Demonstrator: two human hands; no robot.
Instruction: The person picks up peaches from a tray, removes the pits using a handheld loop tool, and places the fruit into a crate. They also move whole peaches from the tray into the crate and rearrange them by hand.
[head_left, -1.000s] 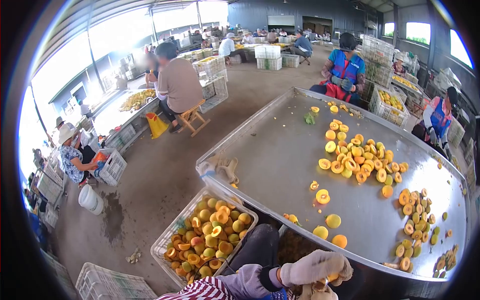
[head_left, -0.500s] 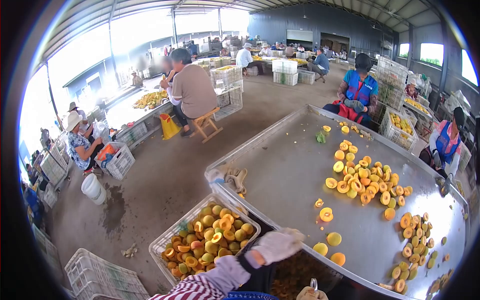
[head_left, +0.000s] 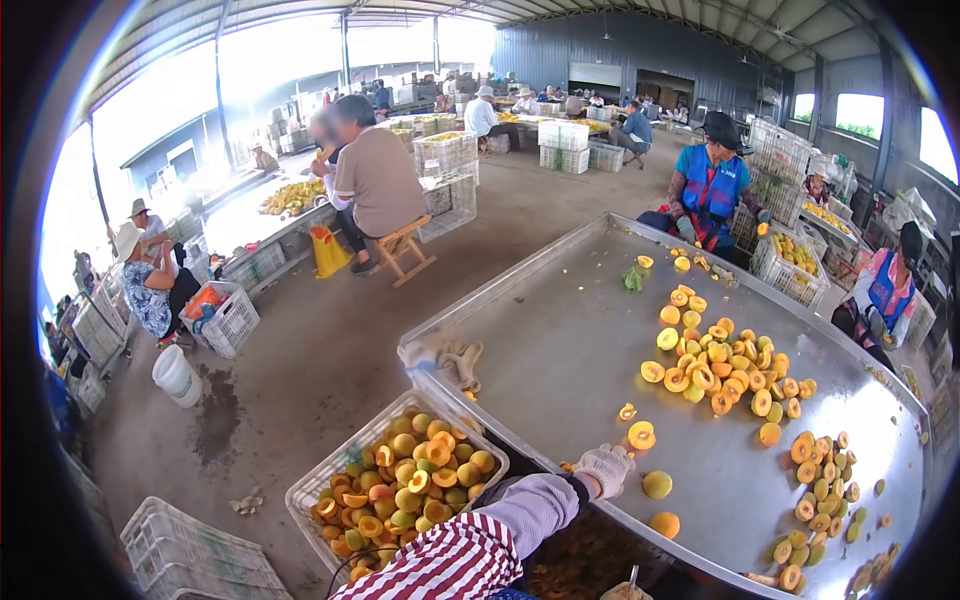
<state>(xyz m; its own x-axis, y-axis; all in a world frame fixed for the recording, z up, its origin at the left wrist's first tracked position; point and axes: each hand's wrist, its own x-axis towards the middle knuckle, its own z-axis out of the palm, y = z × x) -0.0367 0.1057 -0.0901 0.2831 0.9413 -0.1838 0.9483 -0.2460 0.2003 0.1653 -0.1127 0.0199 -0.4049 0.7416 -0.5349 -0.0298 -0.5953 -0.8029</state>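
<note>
My left hand [head_left: 606, 470], in a pale knit glove, is over the near edge of the metal table [head_left: 540, 350]. Its fingers are curled, and what they hold is hidden. A bit of orange shows beside the wrist. A whole yellow-orange fruit [head_left: 657, 485] lies just right of the hand, with another [head_left: 665, 525] below it. Only the top of my right hand [head_left: 622, 593] shows at the bottom edge, closed on a small metal tool [head_left: 633, 575]. A white crate [head_left: 300, 493] of whole and halved fruit stands left of my striped sleeve.
Halved fruit [head_left: 720, 365] is heaped on the table, near crumpled gloves [head_left: 460, 362]. A person in a blue vest [head_left: 712, 190] sits at the far edge, another [head_left: 885, 290] at the right. An upturned-looking crate [head_left: 200, 550] and white bucket [head_left: 178, 377] stand on the floor.
My left hand has moved up and right over the table edge. One fruit near that edge is gone from its spot. The far person in the blue vest now reaches out, holding an orange piece.
</note>
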